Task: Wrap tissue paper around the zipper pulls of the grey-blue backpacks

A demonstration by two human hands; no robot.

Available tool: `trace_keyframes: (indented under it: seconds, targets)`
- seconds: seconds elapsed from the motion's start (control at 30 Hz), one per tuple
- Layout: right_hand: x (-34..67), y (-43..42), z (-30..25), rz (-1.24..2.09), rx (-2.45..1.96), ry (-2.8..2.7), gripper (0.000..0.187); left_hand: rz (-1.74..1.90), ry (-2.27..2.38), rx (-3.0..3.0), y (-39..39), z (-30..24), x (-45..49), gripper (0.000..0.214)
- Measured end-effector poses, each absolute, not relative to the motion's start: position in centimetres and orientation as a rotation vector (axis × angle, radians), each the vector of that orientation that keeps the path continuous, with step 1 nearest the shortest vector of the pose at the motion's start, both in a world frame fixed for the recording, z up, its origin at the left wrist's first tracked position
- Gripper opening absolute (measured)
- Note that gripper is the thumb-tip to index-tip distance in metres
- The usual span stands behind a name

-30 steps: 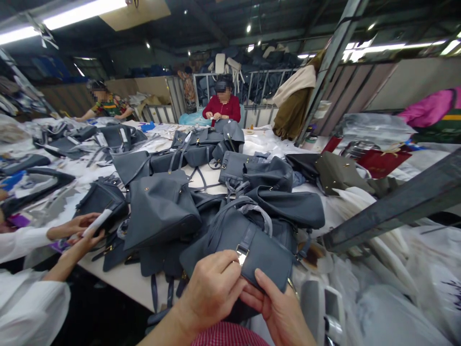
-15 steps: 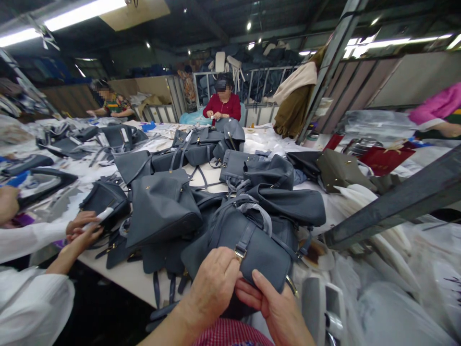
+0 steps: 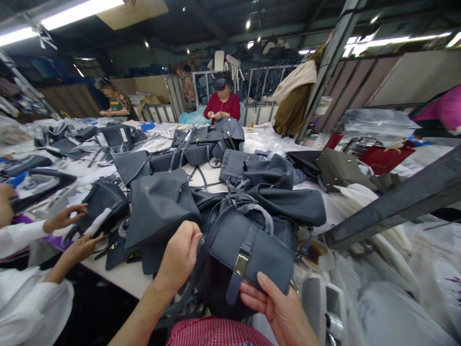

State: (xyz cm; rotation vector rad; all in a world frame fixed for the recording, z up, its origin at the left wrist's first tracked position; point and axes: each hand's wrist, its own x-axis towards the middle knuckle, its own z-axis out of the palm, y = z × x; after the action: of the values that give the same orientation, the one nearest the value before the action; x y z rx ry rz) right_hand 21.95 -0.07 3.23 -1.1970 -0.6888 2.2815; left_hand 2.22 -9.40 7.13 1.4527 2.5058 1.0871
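Observation:
A dark blue-grey bag (image 3: 273,252) faces me at the near edge of the pile, its front pocket towards me. A gold buckle (image 3: 241,263) sits on the pocket's strap, and the strap's tongue (image 3: 233,289) hangs loose below it. My right hand (image 3: 275,305) grips the pocket's lower edge, thumb on the front and fingers underneath. Left of the pocket, apart from the buckle, my left hand (image 3: 182,252) is closed in a pinch. A small dark piece shows at its fingertips, too small to make out.
Several similar bags (image 3: 162,202) cover the table. On the left, a co-worker's hands (image 3: 77,250) are at another bag. A person in red (image 3: 222,105) sits across the table. At the right stand a slanted metal beam (image 3: 396,202), a grey device (image 3: 322,307) and plastic-wrapped goods (image 3: 385,312).
My left hand has moved left and up, away from the buckle. The buckle and strap tongue now show fully. My right hand keeps its hold. The co-worker's hands have drawn apart.

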Motion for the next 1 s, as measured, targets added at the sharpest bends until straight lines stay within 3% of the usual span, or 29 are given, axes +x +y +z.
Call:
trace_keyframes:
  seconds: [0.17, 0.33, 0.43, 0.57, 0.83, 1.0]
  targets:
    - [22.5, 2.2, 3.8, 2.319, -1.169, -0.491, 0.039, 0.584, 2.230, 1.300, -15.0, 7.5, -0.2, 0.010]
    - [22.9, 6.5, 5.7, 2.458, -1.145, -0.138, 0.012, 0.349, 2.533, 1.246, -18.0, 5.4, -0.7, 0.016]
    - [23.1, 8.0, 6.5, 2.518, -1.121, -0.079, 0.020, 0.533, 2.634, 1.326, -17.3, 4.7, -0.1, 0.016]
    - [23.3, 8.8, 6.8, 2.529, -1.037, -0.143, 0.023, 0.779, 2.326, 1.530, -14.0, 4.7, 1.9, 0.031]
    - [22.3, 8.8, 6.8, 2.442, -0.982, -0.331, 0.028, 0.537, 2.102, 1.857, -4.1, 0.1, 7.2, 0.029]
    - [20.9, 9.5, 4.7, 2.097, -0.953, -1.015, 0.058, 0.428, 2.214, 1.831, -2.1, -3.1, 7.5, 0.022]
